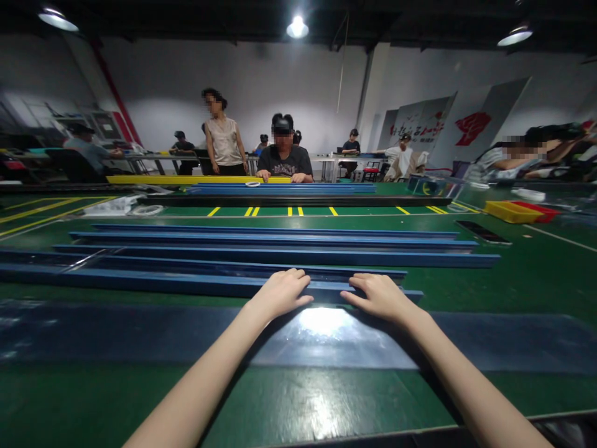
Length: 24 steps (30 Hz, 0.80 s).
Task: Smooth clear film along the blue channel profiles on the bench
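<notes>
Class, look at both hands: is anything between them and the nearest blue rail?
Nothing visible. The left hand and right hand both rest directly on the nearest blue rail, fingers laid across its top.

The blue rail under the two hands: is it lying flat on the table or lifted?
Lying flat: the blue rail rests along the green table, with the left hand and right hand laid on top.

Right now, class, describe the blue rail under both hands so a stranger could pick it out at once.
On the green table lie several long blue rails side by side. Find the nearest rail, bordering the dark glossy sheet. It alone has the left hand and right hand resting on it.
</notes>
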Tool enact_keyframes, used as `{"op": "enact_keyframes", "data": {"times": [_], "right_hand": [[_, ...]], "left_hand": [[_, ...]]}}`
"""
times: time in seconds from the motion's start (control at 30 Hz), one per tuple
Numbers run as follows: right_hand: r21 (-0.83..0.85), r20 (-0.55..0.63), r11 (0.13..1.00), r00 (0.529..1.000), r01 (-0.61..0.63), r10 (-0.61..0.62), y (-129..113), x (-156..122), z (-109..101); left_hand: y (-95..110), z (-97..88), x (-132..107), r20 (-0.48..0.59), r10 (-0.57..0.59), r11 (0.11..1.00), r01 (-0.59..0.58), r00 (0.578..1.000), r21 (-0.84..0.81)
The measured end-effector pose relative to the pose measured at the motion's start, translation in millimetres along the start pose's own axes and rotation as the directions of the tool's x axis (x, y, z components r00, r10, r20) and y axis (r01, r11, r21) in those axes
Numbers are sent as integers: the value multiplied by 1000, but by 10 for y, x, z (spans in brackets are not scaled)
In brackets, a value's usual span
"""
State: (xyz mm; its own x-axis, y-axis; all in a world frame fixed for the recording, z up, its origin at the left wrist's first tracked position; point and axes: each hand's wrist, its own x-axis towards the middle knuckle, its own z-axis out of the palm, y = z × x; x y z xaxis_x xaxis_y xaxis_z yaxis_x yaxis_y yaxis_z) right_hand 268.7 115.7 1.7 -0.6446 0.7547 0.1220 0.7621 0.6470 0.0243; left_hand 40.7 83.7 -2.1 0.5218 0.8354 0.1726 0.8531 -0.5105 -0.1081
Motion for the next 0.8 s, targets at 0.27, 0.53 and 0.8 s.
{"op": "enact_keyframes", "data": {"times": [0.27, 0.53, 0.8], "right_hand": [[51, 152, 997, 986, 57, -65, -96, 240, -110], [275, 287, 961, 954, 4, -87, -7, 399, -160], [338, 154, 941, 985, 28, -84, -33, 287, -51]], "left_hand": [[-96, 18, -48, -50, -17, 1000, 17, 999, 13], [-146, 37, -171, -81, -46, 999, 48, 996, 22], [-194, 61, -186, -95, -48, 998, 52, 994, 38]]}}
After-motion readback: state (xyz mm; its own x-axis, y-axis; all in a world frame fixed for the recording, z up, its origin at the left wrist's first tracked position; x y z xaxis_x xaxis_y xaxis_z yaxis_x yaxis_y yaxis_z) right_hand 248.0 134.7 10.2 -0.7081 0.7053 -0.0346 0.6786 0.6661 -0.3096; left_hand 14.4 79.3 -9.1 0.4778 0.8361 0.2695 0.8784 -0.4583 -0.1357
